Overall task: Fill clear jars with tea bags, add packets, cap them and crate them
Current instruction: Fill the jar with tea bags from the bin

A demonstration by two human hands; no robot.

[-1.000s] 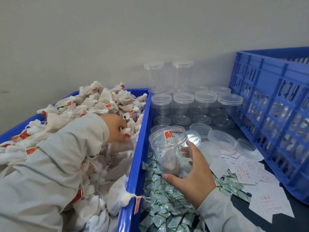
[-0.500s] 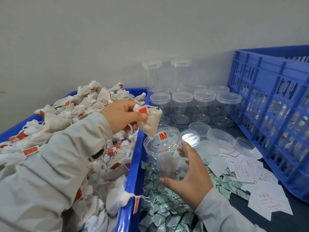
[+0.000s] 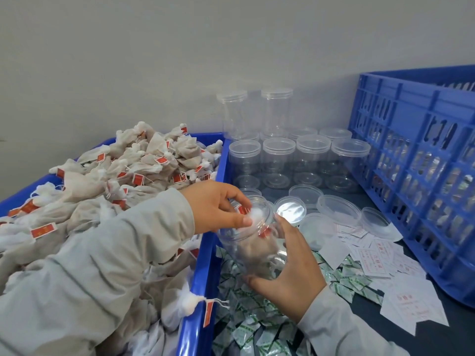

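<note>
My right hand grips an open clear jar, tilted toward the left, with tea bags inside it. At the jar's mouth my left hand pinches the white top of a tea bag that sits half inside the jar. A heap of white tea bags with red tags fills the blue bin on the left. Green and white packets lie under the jar. Loose clear lids sit behind it.
Rows of empty capped jars stand against the grey wall. A tall blue crate rises on the right. White paper slips with red print are scattered on the dark table between the packets and the crate.
My left hand lifted a tea bag out of the bin, carried it right and down, and now pushes it into the jar's mouth. The jar has tilted more to the left.
</note>
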